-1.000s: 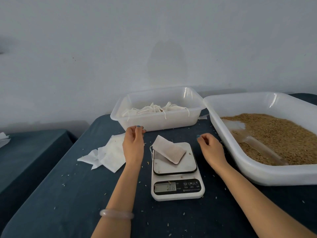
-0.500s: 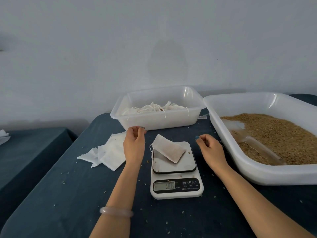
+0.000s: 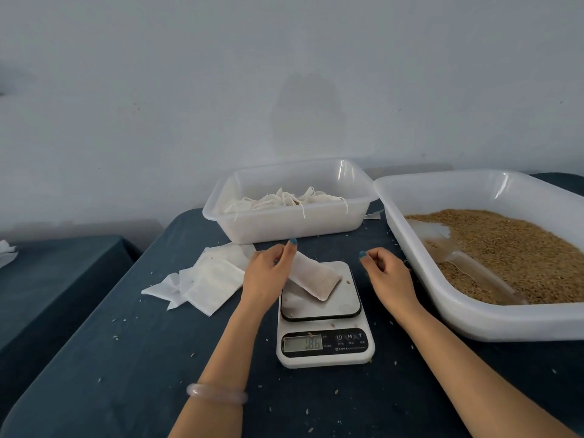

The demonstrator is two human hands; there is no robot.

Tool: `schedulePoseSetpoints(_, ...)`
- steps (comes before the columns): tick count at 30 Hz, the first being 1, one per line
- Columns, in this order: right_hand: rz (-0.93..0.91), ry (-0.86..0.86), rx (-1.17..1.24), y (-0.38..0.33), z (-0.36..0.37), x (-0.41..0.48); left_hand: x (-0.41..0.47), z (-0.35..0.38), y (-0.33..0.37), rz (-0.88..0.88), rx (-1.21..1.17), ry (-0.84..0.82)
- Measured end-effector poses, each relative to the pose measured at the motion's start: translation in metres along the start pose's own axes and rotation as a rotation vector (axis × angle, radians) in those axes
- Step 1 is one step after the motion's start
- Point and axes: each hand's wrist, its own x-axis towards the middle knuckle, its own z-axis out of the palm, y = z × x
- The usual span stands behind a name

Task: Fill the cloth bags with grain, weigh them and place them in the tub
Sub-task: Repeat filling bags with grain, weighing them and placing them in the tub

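Note:
A filled white cloth bag (image 3: pixel 319 278) lies slanted on the steel platform of a white digital scale (image 3: pixel 325 346), whose display shows a reading. My left hand (image 3: pixel 265 276) grips the bag's upper left end between thumb and fingers. To the right of the scale my right hand (image 3: pixel 387 276) hovers with loosely curled fingers, holding nothing. Behind the scale stands a clear plastic tub (image 3: pixel 284 229) with several tied bags inside. A large white tray (image 3: pixel 493 320) on the right holds brown grain (image 3: pixel 512 248) and a clear scoop (image 3: pixel 474 270).
Several flat, empty cloth bags (image 3: pixel 208 279) lie in a loose pile left of the scale. Stray grains dot the dark blue table (image 3: pixel 126 358). A second blue surface sits lower at the far left. A pale wall closes the back.
My left hand moved right from beside the scale and took hold of the bag's upper end. My right hand has barely moved.

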Motion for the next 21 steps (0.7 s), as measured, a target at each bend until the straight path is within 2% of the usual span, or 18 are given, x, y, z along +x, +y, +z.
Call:
schedulePoseSetpoints(7, -0.013, -0.006, -0.006, 0.001, 0.0, 0.0, -0.001, 0.003, 0.005, 0.068, -0.041, -0.037)
schedulePoseSetpoints(13, -0.018, -0.01, -0.023, 0.002, 0.002, 0.001, 0.001, 0.009, 0.006, 0.032, -0.082, -0.015)
schedulePoseSetpoints(17, -0.022, -0.01, -0.032, 0.003, 0.002, 0.002, 0.001, 0.008, 0.011, -0.014, -0.115, -0.061)
schedulePoseSetpoints(21, -0.019, -0.014, -0.023, 0.003, 0.002, 0.002, 0.007, -0.004, 0.019, 0.01, -0.204, -0.054)
